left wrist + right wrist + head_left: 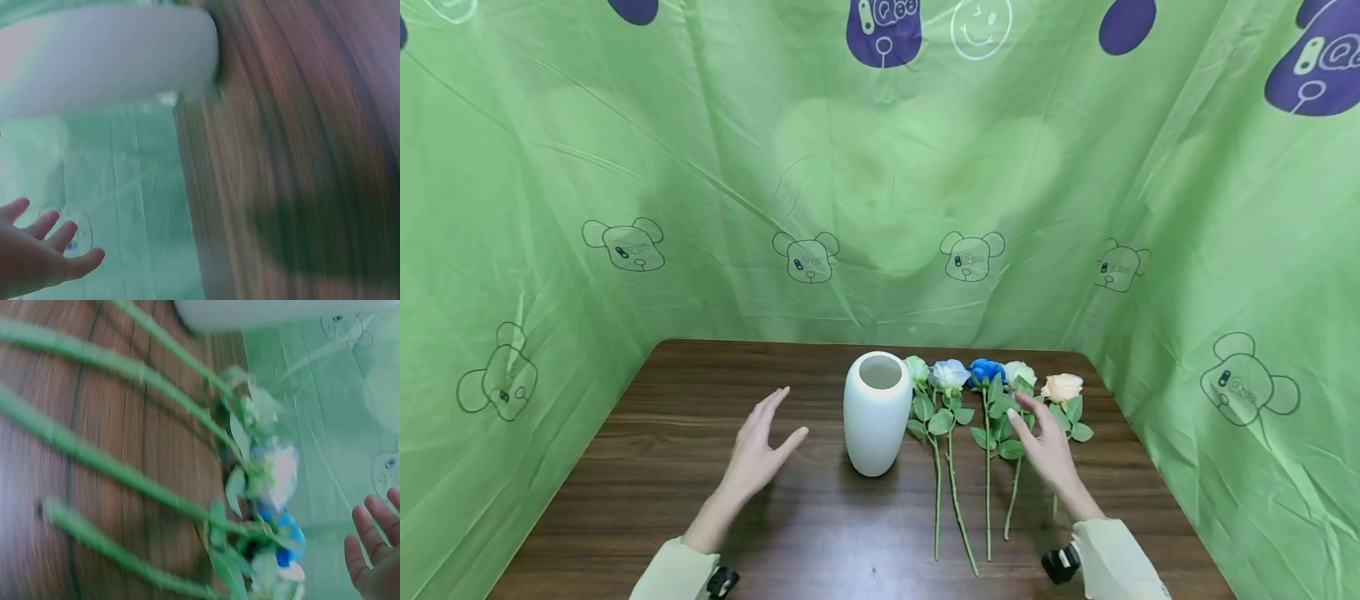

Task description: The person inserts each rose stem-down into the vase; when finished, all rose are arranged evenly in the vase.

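Note:
A tall white vase (876, 425) stands upright on the dark wooden table, and its mouth shows nothing inside. To its right lies a row of artificial roses: a pale green rose (917, 369), a light blue rose (950, 374), a deep blue rose (986, 372), a white rose (1019, 373) and a peach rose (1063, 387). My left hand (757, 450) hovers left of the vase, fingers spread, holding nothing. Over the stems of the white and peach roses, my right hand (1047, 450) is held with fingers extended and grips nothing. The left wrist view shows the vase (112, 59) blurred.
Green patterned cloth (880, 183) hangs behind the table (647, 467) and along both its sides. Rose stems (955, 492) point toward the table's near edge. Black straps with small devices (1061, 564) sit at both wrists.

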`<action>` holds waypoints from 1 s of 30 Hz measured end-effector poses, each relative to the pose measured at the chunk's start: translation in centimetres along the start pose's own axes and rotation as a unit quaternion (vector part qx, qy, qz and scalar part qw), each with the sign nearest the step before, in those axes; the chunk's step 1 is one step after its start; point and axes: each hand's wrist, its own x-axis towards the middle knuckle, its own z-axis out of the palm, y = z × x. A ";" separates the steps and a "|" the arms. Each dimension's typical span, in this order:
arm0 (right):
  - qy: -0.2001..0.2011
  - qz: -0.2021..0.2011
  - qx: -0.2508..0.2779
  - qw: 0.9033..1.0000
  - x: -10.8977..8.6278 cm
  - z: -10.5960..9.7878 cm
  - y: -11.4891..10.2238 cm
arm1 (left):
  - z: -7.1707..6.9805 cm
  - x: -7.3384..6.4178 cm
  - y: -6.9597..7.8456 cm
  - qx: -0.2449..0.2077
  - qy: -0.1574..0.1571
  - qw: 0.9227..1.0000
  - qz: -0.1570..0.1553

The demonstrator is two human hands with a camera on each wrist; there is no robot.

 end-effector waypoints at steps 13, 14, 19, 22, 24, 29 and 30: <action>-0.066 0.181 0.209 0.959 -0.3 7.0 -0.8 | 4.2 0.8 4.3 -0.256 -0.048 0.958 -0.124; -0.075 0.194 0.208 0.956 -0.3 7.3 -0.9 | 4.3 0.9 4.5 -0.262 -0.052 0.955 -0.132; -0.117 0.232 0.207 0.943 -0.4 8.4 -1.2 | 3.8 1.5 5.7 -0.273 -0.072 0.943 -0.178; -0.132 0.242 0.197 0.941 -0.3 9.0 -1.2 | 3.5 1.8 6.3 -0.278 -0.083 0.936 -0.199; -0.136 0.242 0.187 0.942 -0.4 9.4 -1.1 | 3.4 1.9 6.5 -0.281 -0.089 0.932 -0.209; -0.144 0.223 0.200 0.943 -0.7 10.2 -0.8 | 3.3 2.2 6.6 -0.287 -0.103 0.927 -0.218; -0.145 0.219 0.206 0.943 -0.7 10.4 -0.7 | 3.1 2.3 6.8 -0.286 -0.105 0.927 -0.217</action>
